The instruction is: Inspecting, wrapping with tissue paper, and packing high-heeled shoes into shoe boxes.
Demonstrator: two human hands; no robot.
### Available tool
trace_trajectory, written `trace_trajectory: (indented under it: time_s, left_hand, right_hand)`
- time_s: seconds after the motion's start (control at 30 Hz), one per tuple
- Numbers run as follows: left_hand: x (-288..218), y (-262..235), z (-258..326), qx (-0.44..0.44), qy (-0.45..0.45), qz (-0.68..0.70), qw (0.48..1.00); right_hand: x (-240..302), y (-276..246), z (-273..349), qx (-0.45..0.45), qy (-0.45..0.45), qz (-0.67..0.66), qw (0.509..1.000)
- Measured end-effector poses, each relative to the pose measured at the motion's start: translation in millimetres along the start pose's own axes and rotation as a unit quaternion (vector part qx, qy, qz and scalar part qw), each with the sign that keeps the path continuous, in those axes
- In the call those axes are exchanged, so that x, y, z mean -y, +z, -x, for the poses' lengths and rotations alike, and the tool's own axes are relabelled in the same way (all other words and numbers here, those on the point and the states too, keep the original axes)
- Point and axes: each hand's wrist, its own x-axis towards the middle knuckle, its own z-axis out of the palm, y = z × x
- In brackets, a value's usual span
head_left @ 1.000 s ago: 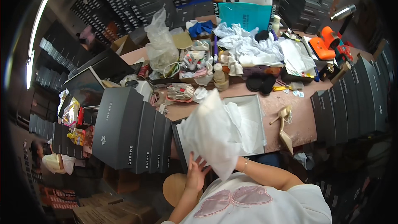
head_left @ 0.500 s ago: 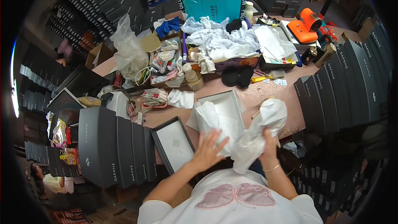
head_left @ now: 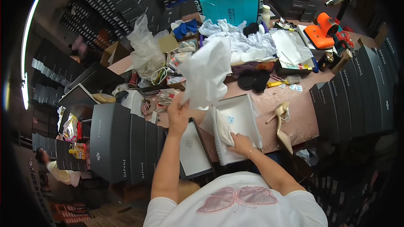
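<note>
My left hand [head_left: 179,115] is raised left of the shoe box, fingers pinched on a crumpled sheet of white tissue paper [head_left: 208,73]. My right hand [head_left: 242,144] reaches into the open white-lined shoe box [head_left: 246,115]. Its fingers close on the edge of a long, pale paper-wrapped bundle [head_left: 223,128] along the box's left side; what the wrapping covers is hidden. A small printed packet [head_left: 229,119] lies on the box floor. Right of the box, a beige high-heeled shoe [head_left: 283,127] with something white and stringy at its opening rests on the table.
A dark-rimmed box lid [head_left: 195,147] lies left of the shoe box. Dark shoe boxes stand in rows at left [head_left: 110,143] and right [head_left: 362,88]. Behind are a bin of white crumpled cloths [head_left: 248,44], black pads [head_left: 253,80], a yellow-handled brush [head_left: 277,83] and an orange device [head_left: 322,33].
My left hand has lifted tissue paper up and left. My right hand has let go of the white tissue and moved left into the box. The beige shoe now shows uncovered on the table.
</note>
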Motion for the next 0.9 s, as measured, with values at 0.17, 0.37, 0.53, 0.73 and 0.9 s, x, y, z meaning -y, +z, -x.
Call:
trace_trajectory:
  time_s: [0.17,0.37,0.53,0.73,0.9]
  left_hand:
    - [30,-9,98,0.212,0.103,-0.366,0.900]
    - [52,6,174,0.166,-0.221,-0.069,0.959]
    - [27,25,165,0.135,-0.072,-0.360,0.920]
    - [44,18,176,0.041,-0.270,0.226,0.935]
    - [82,41,120,0.049,-0.442,0.384,0.809]
  right_hand:
    - [4,-37,22,-0.099,0.021,-0.708,0.699]
    - [12,-48,20,-0.066,-0.030,-0.572,0.817]
    - [37,-35,37,-0.062,0.058,-0.672,0.736]
    - [64,-117,97,-0.006,-0.255,-0.800,0.543]
    - [23,-124,92,-0.153,-0.137,-0.436,0.877]
